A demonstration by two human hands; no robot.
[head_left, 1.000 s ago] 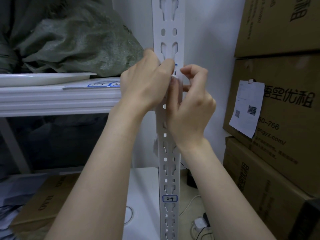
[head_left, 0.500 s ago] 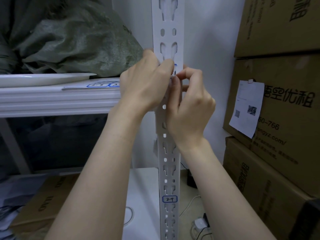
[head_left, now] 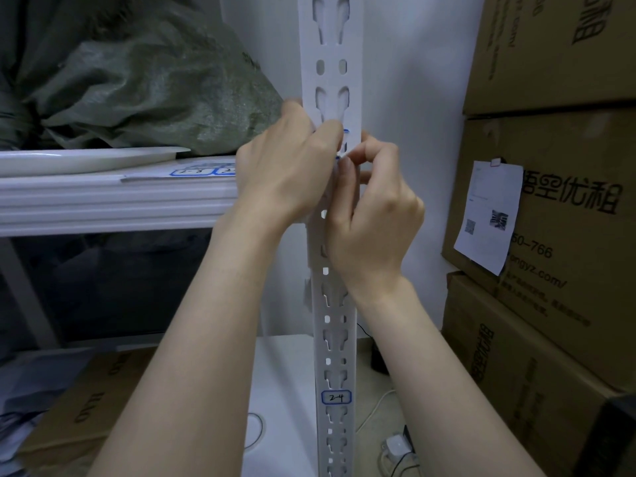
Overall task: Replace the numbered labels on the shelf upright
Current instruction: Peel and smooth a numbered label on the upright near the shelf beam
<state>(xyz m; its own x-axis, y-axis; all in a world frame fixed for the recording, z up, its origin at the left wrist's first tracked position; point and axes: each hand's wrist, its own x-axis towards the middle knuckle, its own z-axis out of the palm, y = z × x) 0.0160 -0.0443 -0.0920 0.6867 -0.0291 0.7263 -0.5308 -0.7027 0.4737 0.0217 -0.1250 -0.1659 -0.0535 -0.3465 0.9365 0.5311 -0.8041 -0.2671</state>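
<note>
A white slotted shelf upright (head_left: pixel 330 46) runs down the middle of the head view. At shelf height a blue-bordered label (head_left: pixel 345 132) sits on its front, mostly covered by fingers. My left hand (head_left: pixel 289 166) comes from the left, its curled fingers holding the label against the upright. My right hand (head_left: pixel 375 215) is just below and to the right, and pinches the label's lower edge with thumb and forefinger. The two hands' fingertips touch. Lower down the upright a second label reading 2-4 (head_left: pixel 336 397) is stuck flat.
A green woven sack (head_left: pixel 148 87) and a white tray (head_left: pixel 86 160) lie on the white shelf (head_left: pixel 103 204), along with a sheet of blue-bordered labels (head_left: pixel 192 172). Stacked cardboard boxes (head_left: pixel 557 208) with a paper slip (head_left: pixel 488 215) stand close on the right. Cables and a charger (head_left: pixel 395 445) lie on the floor.
My right thumb and forefinger have closed in leftward and slightly down onto the label, meeting my left fingertips. My left hand has stayed on the upright.
</note>
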